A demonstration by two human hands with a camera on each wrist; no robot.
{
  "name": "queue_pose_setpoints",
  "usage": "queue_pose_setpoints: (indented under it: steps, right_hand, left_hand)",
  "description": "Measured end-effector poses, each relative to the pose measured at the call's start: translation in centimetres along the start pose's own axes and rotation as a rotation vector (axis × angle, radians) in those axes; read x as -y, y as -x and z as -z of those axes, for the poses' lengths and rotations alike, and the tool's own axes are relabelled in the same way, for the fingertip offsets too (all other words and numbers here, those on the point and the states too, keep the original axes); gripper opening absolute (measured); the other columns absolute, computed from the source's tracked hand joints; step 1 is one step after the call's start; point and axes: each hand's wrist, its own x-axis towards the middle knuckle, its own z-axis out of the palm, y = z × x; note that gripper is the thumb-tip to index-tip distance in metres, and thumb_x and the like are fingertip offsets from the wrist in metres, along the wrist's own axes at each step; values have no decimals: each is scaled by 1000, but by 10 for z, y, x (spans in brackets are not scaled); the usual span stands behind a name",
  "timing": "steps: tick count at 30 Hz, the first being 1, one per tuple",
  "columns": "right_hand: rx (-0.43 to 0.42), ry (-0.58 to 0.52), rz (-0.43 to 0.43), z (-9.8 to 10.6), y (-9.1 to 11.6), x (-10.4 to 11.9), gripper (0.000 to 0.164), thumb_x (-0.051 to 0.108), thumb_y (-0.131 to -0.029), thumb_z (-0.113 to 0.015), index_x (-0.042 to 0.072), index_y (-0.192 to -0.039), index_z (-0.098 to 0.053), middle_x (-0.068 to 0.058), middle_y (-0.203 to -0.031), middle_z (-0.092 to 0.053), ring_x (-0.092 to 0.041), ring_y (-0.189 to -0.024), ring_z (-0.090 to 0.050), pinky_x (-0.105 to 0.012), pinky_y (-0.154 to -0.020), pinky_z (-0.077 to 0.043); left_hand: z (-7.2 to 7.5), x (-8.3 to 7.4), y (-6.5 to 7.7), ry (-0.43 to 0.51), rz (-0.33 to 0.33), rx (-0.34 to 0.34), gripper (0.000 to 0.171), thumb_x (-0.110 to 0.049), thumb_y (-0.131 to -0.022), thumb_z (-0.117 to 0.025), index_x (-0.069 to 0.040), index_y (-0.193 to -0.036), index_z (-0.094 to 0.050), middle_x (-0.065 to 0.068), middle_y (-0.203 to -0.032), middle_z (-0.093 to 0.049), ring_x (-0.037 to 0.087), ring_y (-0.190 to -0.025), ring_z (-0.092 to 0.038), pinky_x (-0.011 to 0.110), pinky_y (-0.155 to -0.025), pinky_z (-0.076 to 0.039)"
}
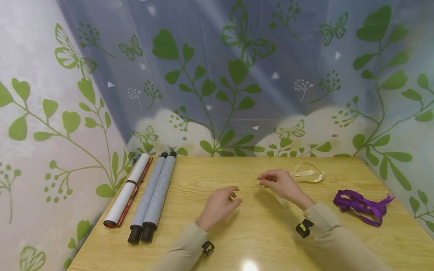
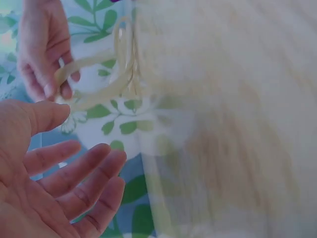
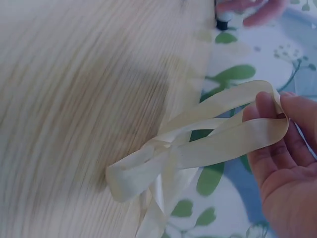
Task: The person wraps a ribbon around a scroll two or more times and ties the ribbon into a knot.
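A cream satin ribbon [image 3: 213, 148] hangs in loops from my right hand [image 1: 283, 185], whose thumb and fingertips pinch it. Part of that ribbon [image 1: 305, 173] lies loosely on the table behind the hand. My left hand [image 1: 218, 205] hovers over the table to the left, its fingers spread and relaxed around nothing. In the left wrist view the left palm [image 2: 54, 183] faces up, and the right hand [image 2: 44, 54] appears beyond it with the ribbon [image 2: 99, 94].
On the left lie two grey-blue rolls [image 1: 159, 192] with black end caps and a white roll [image 1: 127, 192] with a red cord [image 1: 135, 192] along it. A purple ribbon [image 1: 362, 205] is bunched at the right. Patterned curtains [image 1: 210, 94] border the wooden table [image 1: 203, 169].
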Motion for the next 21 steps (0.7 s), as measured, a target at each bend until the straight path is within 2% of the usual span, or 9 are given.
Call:
queue_pose_setpoints:
  steps: [3, 6, 10, 14, 17, 21]
  right_hand:
    - [11, -23, 22, -9, -1, 9, 20, 19, -95, -65, 7, -110, -73, -10, -108, -72, -22, -87, -70, -30, -74, -57]
    - [30, -57, 40, -18, 0, 14, 19, 18, -95, -65, 7, -108, -73, -10, -107, -72, -27, -88, -70, -27, -72, -56]
    - [59, -99, 70, -28, 0, 18, 18, 17, -94, -66, 6, -107, -73, -11, -106, -72, -34, -90, -69, -26, -71, -56]
    - [85, -136, 83, -34, 1, 21, 20, 16, -95, -65, 6, -110, -72, -12, -106, -72, -32, -90, -69, -35, -74, -58]
    - [97, -172, 80, -35, 1, 23, 21, 15, -96, -63, 4, -112, -71, -15, -108, -71, -33, -91, -69, -44, -76, -58]
    - [105, -192, 87, -36, 1, 26, 19, 15, -96, -64, 6, -111, -72, -14, -109, -71, -35, -94, -69, -45, -77, -58]
  left_hand:
    - [-4, -3, -2, 5, -5, -14, 42, -33, -95, -64, -9, -129, -61, 7, -105, -73, 13, -83, -70, 23, -68, -54]
    - [-8, -6, -3, 77, 12, -45, 46, -30, -93, -67, -10, -134, -56, 10, -110, -72, 12, -82, -70, 21, -65, -53]
    - [-9, -8, -6, 284, 70, -58, 54, -25, -92, -69, -11, -140, -49, 13, -123, -65, 9, -80, -67, 19, -60, -52]
    - [-6, -10, -7, 474, 127, -47, 52, -21, -94, -67, -17, -142, -48, 11, -131, -60, 9, -80, -65, 23, -57, -53]
    - [-4, -13, -8, 545, 147, -47, 47, -19, -94, -66, -20, -139, -52, 8, -126, -62, 10, -79, -65, 26, -58, -53]
    - [-3, -14, -9, 586, 148, -57, 35, -16, -95, -66, -15, -129, -60, 8, -110, -68, 14, -78, -66, 26, -60, -54]
